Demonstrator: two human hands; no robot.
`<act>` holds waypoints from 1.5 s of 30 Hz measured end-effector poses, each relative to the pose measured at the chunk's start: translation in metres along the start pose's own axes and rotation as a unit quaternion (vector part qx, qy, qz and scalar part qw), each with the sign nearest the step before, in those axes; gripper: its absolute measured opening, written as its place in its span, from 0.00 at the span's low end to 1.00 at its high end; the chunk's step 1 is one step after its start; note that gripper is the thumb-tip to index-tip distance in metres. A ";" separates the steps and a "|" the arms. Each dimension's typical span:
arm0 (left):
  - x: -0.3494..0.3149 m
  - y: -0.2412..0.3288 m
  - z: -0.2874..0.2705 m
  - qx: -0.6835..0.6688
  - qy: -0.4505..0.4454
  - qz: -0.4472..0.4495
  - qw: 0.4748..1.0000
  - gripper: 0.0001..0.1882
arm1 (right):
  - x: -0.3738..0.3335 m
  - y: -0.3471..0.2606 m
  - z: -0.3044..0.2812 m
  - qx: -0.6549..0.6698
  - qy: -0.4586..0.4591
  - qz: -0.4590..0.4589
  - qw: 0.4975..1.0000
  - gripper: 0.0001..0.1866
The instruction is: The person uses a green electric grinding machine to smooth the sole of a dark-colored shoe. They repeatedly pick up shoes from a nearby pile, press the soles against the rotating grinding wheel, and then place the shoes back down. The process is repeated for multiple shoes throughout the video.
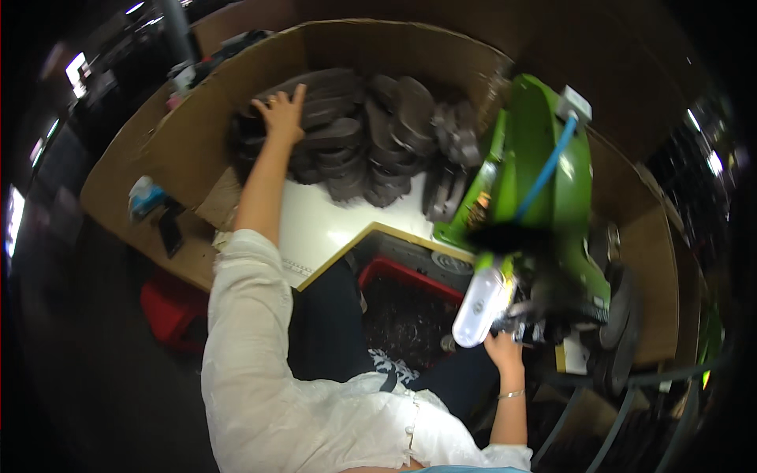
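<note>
My left hand [282, 113] reaches to the far left of the table, fingers spread over a heap of dark brown curved pieces [339, 134]. These look like shoe parts stacked in overlapping rows. Nothing shows gripped in that hand. On the right stands a green sewing machine [544, 165] with a blue hose running down it. By its lower end, below a bright white lamp-like cover [482, 306], is my right hand [503, 353]. The machine's head hides most of its fingers, and whether it holds anything is hidden too.
A cardboard wall [371, 35] curves round the white tabletop [311, 225]. On the left ledge lie a dark phone-like slab [170, 231] and a blue-and-white packet [146, 197]. A red tray [374, 272] sits below the table edge. More dark pieces [623, 323] hang at right.
</note>
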State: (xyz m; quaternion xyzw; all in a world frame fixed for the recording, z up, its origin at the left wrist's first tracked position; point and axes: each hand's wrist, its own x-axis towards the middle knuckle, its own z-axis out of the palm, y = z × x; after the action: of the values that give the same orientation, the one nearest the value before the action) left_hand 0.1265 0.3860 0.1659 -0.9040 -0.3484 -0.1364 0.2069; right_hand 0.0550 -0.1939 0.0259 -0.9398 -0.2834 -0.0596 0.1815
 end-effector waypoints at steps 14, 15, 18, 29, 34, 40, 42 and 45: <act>-0.251 -0.065 0.042 -0.189 0.222 -0.006 0.956 0.46 | -0.023 0.009 0.031 0.078 -0.004 -0.020 0.997 0.23; -0.268 -0.067 0.041 -0.160 0.221 0.016 0.962 0.45 | -0.019 0.007 0.032 0.072 -0.013 -0.024 0.997 0.22; -0.276 -0.068 0.039 -0.100 0.173 0.011 0.980 0.44 | -0.010 -0.003 0.035 0.069 -0.025 -0.036 0.997 0.21; -0.239 -0.095 -0.026 -0.245 0.044 0.045 0.967 0.27 | -0.008 -0.031 0.040 0.114 -0.051 -0.076 0.989 0.20; -0.201 -0.110 -0.007 -0.394 -0.175 0.025 0.902 0.43 | -0.024 -0.022 0.042 0.118 -0.066 -0.051 0.990 0.19; -0.220 -0.088 -0.035 -0.371 -0.062 -0.049 0.925 0.47 | -0.039 -0.025 0.045 0.172 -0.061 -0.040 0.982 0.19; -0.240 -0.065 -0.057 -0.330 0.049 -0.088 0.939 0.47 | -0.042 -0.034 0.039 0.175 -0.071 -0.036 0.981 0.19; -0.281 -0.010 -0.071 -0.510 0.080 -0.116 0.849 0.52 | -0.041 -0.056 0.034 0.277 -0.109 -0.028 0.954 0.24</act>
State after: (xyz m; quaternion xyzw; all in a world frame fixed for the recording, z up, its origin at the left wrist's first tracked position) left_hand -0.0898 0.1985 0.1218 -0.8213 -0.3149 -0.3895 -0.2731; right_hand -0.0104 -0.1589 0.0030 -0.8452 -0.3331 0.1189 0.4008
